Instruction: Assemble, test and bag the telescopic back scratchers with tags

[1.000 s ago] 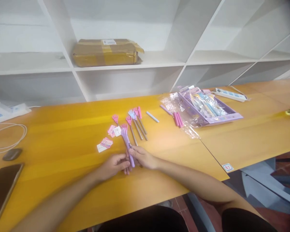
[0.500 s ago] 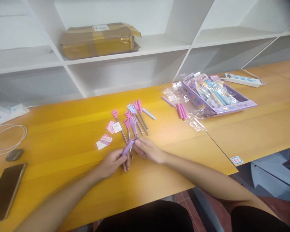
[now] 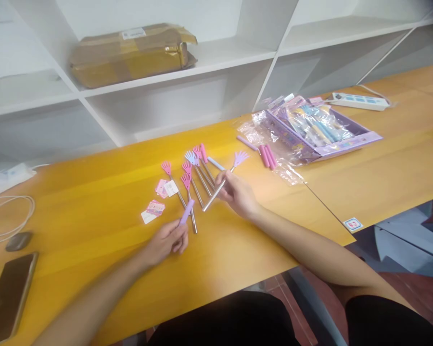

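My left hand [image 3: 168, 242] is closed around a purple handle sleeve [image 3: 186, 211], which points up and away from me. My right hand [image 3: 236, 192] pinches the metal rod of a back scratcher with a purple hand-shaped head [image 3: 240, 158]; its bare rod end angles down toward the left. The rod and the sleeve are apart. Between and beyond my hands lie several back scratchers with metal rods, among them a pink one [image 3: 186, 180] and a light blue one [image 3: 192, 157]. A blue sleeve [image 3: 215, 163] and a pink sleeve [image 3: 203, 153] lie behind them.
Pink cards [image 3: 156, 207] and a white tag [image 3: 171, 188] lie left of the scratchers. Pink sleeves [image 3: 267, 156] sit beside a purple box [image 3: 353, 147] of wrapped scratchers. A phone [image 3: 10, 298] lies at left; a power strip [image 3: 361, 101] is back right. A taped parcel [image 3: 130, 57] rests on the shelf.
My right hand has moved right and up, taking the purple back scratcher away from the purple sleeve. My left hand, still holding the sleeve, has drawn slightly left.
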A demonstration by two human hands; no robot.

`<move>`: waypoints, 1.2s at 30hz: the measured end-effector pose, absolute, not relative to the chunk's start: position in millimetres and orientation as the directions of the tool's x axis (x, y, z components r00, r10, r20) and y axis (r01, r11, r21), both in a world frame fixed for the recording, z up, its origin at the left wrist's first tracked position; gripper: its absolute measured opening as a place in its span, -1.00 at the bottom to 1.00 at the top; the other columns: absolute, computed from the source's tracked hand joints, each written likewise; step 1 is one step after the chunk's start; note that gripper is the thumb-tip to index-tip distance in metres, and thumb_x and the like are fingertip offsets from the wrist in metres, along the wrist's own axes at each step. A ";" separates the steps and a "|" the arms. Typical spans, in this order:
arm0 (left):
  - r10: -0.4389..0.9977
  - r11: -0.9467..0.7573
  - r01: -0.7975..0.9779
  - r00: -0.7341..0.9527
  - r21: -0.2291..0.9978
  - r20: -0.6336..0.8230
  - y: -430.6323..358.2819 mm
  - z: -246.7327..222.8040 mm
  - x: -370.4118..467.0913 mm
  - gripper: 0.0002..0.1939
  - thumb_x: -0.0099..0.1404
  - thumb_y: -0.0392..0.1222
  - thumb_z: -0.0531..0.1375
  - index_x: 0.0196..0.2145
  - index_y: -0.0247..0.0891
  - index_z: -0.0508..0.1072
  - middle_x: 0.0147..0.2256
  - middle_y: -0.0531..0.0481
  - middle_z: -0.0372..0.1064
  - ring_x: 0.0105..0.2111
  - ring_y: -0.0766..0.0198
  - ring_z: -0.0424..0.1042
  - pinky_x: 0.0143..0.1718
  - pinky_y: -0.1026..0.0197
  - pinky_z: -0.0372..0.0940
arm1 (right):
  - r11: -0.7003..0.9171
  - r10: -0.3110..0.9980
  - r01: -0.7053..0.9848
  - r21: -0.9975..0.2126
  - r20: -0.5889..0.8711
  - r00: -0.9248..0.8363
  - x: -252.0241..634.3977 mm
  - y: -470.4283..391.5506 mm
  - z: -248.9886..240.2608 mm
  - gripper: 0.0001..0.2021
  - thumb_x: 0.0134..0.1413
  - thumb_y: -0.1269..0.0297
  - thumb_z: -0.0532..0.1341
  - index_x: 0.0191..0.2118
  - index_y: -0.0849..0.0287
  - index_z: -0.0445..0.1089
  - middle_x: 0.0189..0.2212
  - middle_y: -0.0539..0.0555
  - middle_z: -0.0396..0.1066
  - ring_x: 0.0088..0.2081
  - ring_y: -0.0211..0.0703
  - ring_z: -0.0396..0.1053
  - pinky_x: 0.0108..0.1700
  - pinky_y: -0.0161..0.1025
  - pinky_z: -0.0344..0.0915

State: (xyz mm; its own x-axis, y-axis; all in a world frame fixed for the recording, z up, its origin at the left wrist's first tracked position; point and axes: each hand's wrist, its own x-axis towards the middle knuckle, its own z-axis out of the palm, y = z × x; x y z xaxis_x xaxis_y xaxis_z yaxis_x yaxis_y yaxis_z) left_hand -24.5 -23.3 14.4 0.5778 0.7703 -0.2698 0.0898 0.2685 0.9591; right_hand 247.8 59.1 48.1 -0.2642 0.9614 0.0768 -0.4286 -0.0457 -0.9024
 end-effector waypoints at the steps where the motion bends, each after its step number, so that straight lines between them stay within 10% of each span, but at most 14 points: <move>1: 0.765 0.277 0.092 0.582 0.957 -0.277 -23.4 14.7 -24.8 -0.56 0.61 0.20 0.03 -0.27 -0.21 0.26 -0.52 0.09 0.37 -0.59 0.39 0.17 -0.50 0.27 0.06 | -0.043 0.967 -0.437 -0.899 0.073 -0.244 247.6 59.3 47.9 -0.53 0.34 -0.25 0.26 -0.27 0.11 0.40 -0.65 -0.19 0.02 -0.61 -0.34 -0.09 -0.48 -0.31 -0.02; 36: 0.733 0.106 0.268 0.629 0.957 -0.258 -27.0 25.0 -24.1 -0.57 0.65 0.16 -0.06 -0.04 -0.23 0.39 -0.56 0.14 0.30 -0.57 0.34 0.18 -0.46 0.27 0.12 | 0.165 0.950 -0.258 -0.952 0.224 -0.219 254.3 56.0 36.3 -0.53 0.39 -0.25 0.20 -0.29 0.08 0.39 -0.54 -0.08 0.21 -0.54 -0.26 0.10 -0.47 -0.27 0.03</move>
